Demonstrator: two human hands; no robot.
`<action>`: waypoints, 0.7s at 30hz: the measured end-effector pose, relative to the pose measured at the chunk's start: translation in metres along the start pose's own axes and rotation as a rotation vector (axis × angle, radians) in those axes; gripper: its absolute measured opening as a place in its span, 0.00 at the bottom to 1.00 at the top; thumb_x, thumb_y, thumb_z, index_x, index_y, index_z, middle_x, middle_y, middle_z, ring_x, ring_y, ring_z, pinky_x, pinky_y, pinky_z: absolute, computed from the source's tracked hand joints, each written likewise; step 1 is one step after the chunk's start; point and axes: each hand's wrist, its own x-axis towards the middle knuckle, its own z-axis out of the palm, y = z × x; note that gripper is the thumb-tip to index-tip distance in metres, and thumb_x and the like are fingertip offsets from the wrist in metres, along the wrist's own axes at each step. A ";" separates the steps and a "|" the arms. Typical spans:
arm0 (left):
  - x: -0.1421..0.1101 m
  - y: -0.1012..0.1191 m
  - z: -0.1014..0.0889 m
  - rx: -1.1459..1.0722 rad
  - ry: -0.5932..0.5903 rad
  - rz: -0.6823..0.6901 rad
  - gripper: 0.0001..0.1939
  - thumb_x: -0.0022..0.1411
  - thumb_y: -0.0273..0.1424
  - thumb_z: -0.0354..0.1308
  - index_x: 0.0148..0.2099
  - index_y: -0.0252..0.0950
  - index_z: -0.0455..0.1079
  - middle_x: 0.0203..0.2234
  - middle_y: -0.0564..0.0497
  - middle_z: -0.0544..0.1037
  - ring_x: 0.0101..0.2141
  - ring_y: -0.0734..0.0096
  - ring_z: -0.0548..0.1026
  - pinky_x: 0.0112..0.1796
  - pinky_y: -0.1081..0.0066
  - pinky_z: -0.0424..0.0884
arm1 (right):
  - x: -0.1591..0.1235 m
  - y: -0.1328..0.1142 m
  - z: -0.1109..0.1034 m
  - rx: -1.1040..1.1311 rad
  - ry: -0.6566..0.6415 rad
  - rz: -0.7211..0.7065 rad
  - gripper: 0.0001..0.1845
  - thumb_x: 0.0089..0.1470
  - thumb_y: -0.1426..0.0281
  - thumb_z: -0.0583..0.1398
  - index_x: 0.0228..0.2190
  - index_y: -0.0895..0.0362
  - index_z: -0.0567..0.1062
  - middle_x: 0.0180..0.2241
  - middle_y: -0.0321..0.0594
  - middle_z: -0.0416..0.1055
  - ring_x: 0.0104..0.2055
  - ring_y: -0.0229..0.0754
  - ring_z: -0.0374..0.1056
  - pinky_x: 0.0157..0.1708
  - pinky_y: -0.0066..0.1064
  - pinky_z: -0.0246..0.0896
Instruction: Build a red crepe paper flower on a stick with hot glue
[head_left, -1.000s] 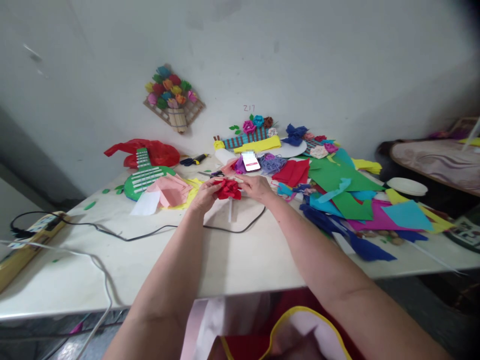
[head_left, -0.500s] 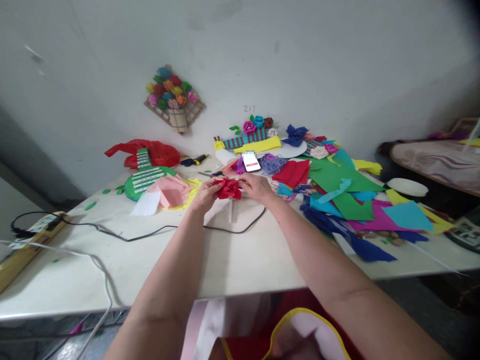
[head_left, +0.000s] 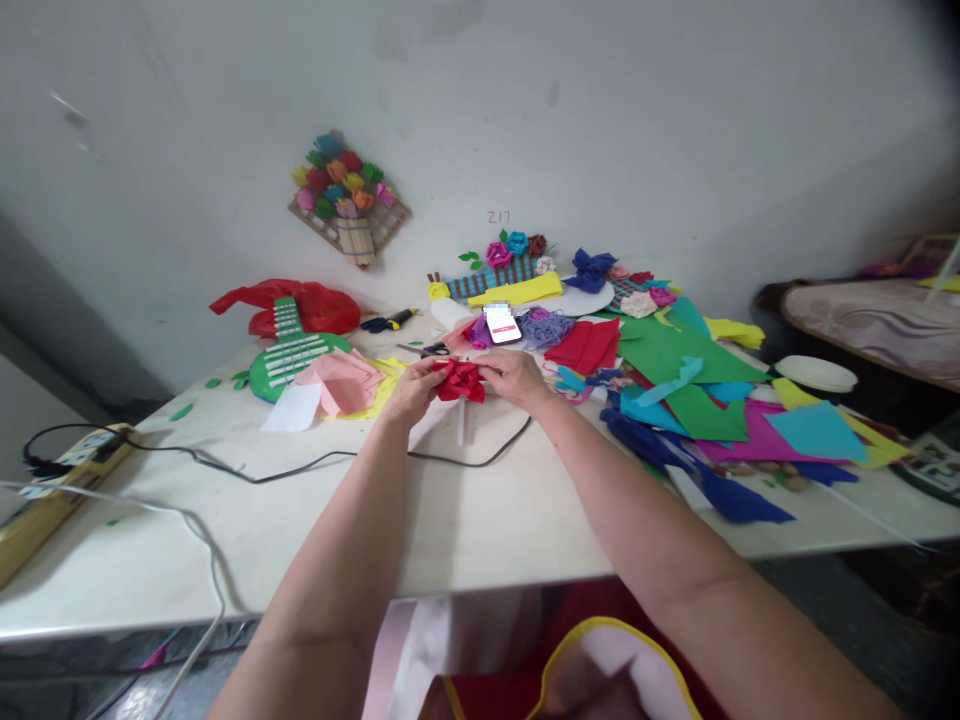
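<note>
A crumpled red paper flower [head_left: 461,380] is held up over the middle of the table, between both hands. My left hand [head_left: 414,390] is closed on its left side, thumb and fingers pinching the petals. At its right edge, the fingers of my right hand [head_left: 516,378] pinch a petal. Below the flower a thin white stick [head_left: 461,422] points down toward me; whether it joins the flower is hard to tell. Just behind the hands lie dark-handled scissors [head_left: 433,349] and a lit phone [head_left: 502,323].
Pink paper [head_left: 341,380] and a green guitar-shaped craft [head_left: 296,360] lie to the left. Coloured sheets [head_left: 690,350] pile up on the right. A black cable [head_left: 300,468] crosses the table in front, and a power strip [head_left: 71,490] sits at the left edge.
The fingers of my right hand have shifted slightly at the flower's right edge, and the petals there have changed shape a little. My left hand stays in place.
</note>
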 end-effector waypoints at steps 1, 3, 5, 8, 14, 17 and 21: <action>0.000 -0.001 -0.001 -0.004 0.001 0.000 0.19 0.42 0.30 0.72 0.39 0.31 0.75 0.24 0.50 0.79 0.28 0.68 0.78 0.30 0.73 0.72 | 0.000 0.000 0.000 -0.007 -0.001 0.000 0.17 0.55 0.76 0.56 0.42 0.53 0.81 0.42 0.39 0.80 0.44 0.42 0.75 0.46 0.31 0.67; 0.001 -0.001 -0.002 -0.009 0.001 -0.002 0.19 0.42 0.30 0.72 0.39 0.31 0.75 0.25 0.50 0.79 0.28 0.69 0.78 0.30 0.73 0.72 | -0.001 -0.001 0.000 -0.018 -0.002 0.002 0.18 0.56 0.75 0.56 0.42 0.52 0.81 0.42 0.39 0.80 0.44 0.42 0.75 0.46 0.31 0.67; 0.001 -0.002 -0.003 -0.010 0.003 -0.010 0.19 0.42 0.30 0.72 0.39 0.32 0.75 0.25 0.49 0.79 0.28 0.69 0.78 0.30 0.73 0.72 | -0.001 -0.002 -0.001 -0.033 0.000 0.017 0.17 0.56 0.75 0.56 0.43 0.53 0.81 0.43 0.40 0.80 0.45 0.43 0.75 0.46 0.31 0.67; 0.002 -0.002 -0.003 -0.024 0.022 -0.010 0.19 0.42 0.30 0.72 0.38 0.32 0.75 0.26 0.49 0.80 0.27 0.69 0.78 0.30 0.73 0.72 | -0.001 -0.004 -0.001 -0.076 0.007 0.089 0.16 0.55 0.73 0.57 0.44 0.55 0.80 0.41 0.41 0.80 0.42 0.44 0.75 0.43 0.31 0.67; 0.002 -0.003 -0.004 -0.019 0.005 -0.004 0.18 0.42 0.30 0.72 0.38 0.32 0.74 0.25 0.50 0.79 0.27 0.70 0.78 0.30 0.74 0.72 | 0.001 -0.002 0.000 -0.071 0.014 0.048 0.13 0.56 0.74 0.57 0.38 0.56 0.80 0.39 0.43 0.80 0.40 0.43 0.74 0.42 0.31 0.66; 0.002 -0.003 -0.004 -0.005 -0.008 -0.016 0.20 0.43 0.31 0.72 0.40 0.32 0.75 0.26 0.49 0.79 0.29 0.67 0.79 0.33 0.72 0.74 | 0.000 -0.001 -0.001 -0.078 0.023 0.037 0.13 0.56 0.74 0.56 0.38 0.55 0.81 0.38 0.41 0.80 0.40 0.42 0.74 0.42 0.29 0.65; 0.002 -0.003 -0.005 0.007 -0.002 -0.017 0.21 0.43 0.31 0.72 0.42 0.32 0.76 0.27 0.48 0.80 0.29 0.67 0.79 0.32 0.72 0.74 | -0.001 -0.003 -0.003 -0.114 0.016 0.050 0.13 0.57 0.71 0.57 0.37 0.53 0.82 0.38 0.40 0.80 0.40 0.42 0.74 0.40 0.28 0.65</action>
